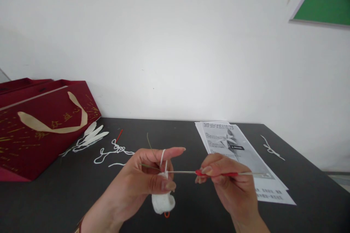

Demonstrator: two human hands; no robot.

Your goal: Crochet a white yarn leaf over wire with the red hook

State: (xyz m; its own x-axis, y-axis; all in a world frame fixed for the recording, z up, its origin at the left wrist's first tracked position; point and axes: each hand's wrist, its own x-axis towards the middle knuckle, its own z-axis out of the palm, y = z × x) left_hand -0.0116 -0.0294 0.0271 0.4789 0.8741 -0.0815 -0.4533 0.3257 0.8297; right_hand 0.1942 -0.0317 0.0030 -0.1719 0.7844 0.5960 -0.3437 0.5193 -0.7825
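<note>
Crochet hook (191,172) pinched in my right hand (229,185), left hand (147,180) gripping white crochet piece (163,198), near table (169,133) front edge, open room behind.

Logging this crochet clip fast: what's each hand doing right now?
Left hand: closed on the white crochet piece, white yarn looped over the index finger.
Right hand: closed, pinching the red-handled crochet hook.

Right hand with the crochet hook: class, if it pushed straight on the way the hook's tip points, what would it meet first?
The right hand aims its crochet hook leftward; first comes the white crochet piece and yarn loop in the left hand. The tip seems already there, though depth is unclear.
</note>
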